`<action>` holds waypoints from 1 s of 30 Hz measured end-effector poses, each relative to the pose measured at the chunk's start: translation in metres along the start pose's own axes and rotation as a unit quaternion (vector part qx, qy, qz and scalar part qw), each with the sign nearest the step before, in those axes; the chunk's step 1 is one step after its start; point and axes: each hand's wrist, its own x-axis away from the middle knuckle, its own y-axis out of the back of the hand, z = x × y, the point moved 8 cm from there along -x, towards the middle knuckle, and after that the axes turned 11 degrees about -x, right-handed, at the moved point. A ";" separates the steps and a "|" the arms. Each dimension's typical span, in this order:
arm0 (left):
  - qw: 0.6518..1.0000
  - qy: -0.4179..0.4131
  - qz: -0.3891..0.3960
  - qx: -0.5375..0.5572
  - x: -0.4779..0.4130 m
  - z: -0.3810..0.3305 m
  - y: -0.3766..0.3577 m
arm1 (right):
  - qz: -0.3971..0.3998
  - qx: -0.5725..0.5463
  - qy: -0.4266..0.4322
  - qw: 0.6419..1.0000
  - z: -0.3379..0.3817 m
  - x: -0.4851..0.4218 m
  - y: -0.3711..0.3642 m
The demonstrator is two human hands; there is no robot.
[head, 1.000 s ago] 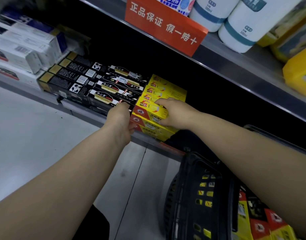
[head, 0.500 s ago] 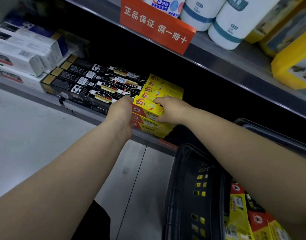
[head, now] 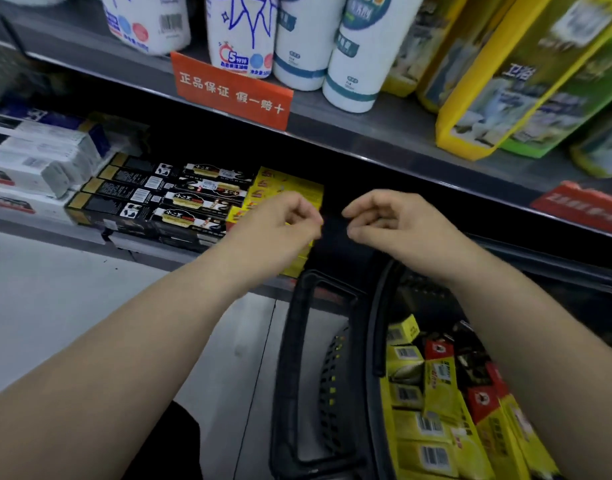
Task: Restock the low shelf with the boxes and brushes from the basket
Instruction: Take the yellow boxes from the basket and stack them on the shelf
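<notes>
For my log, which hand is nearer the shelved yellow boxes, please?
Left: the left hand hovers in front of the yellow boxes; the right hand hangs apart, to their right.

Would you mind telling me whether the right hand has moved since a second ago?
Yes. The right hand has come off the yellow boxes and now sits to their right, empty, above the basket.

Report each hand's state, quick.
Left hand: open, fingers loosely curled, holding nothing.
Right hand: open, fingers loosely curled, holding nothing.
</notes>
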 end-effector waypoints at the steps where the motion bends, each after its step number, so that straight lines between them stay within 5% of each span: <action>1: 0.998 -0.033 0.014 -0.042 0.004 -0.009 -0.010 | -0.010 -0.047 -0.008 0.999 -0.004 0.019 0.012; 6: 0.975 -0.170 0.056 -0.128 0.024 -0.051 -0.057 | -0.075 -0.125 -0.114 0.983 -0.073 0.082 0.060; 9: 0.955 -0.219 0.101 -0.172 0.037 -0.065 -0.084 | -0.035 0.069 -0.235 0.969 -0.150 0.097 0.064; 11: 0.941 -0.237 0.135 -0.200 0.046 -0.068 -0.103 | 0.014 0.228 -0.335 0.914 -0.202 0.112 0.058; 15: 0.927 -0.234 0.215 -0.199 0.060 -0.070 -0.138 | -0.060 0.247 -0.461 0.850 -0.260 0.141 0.036; 18: 0.930 -0.201 0.251 -0.179 0.062 -0.070 -0.154 | -0.113 0.188 -0.460 0.860 -0.273 0.146 0.032; 24: 0.944 -0.027 0.302 -0.131 0.053 -0.050 -0.180 | -0.210 -0.156 -0.377 0.888 -0.231 0.185 0.061; 30: 0.905 0.153 0.383 0.105 0.087 -0.038 -0.228 | -0.212 -0.121 -0.125 0.962 -0.126 0.220 0.060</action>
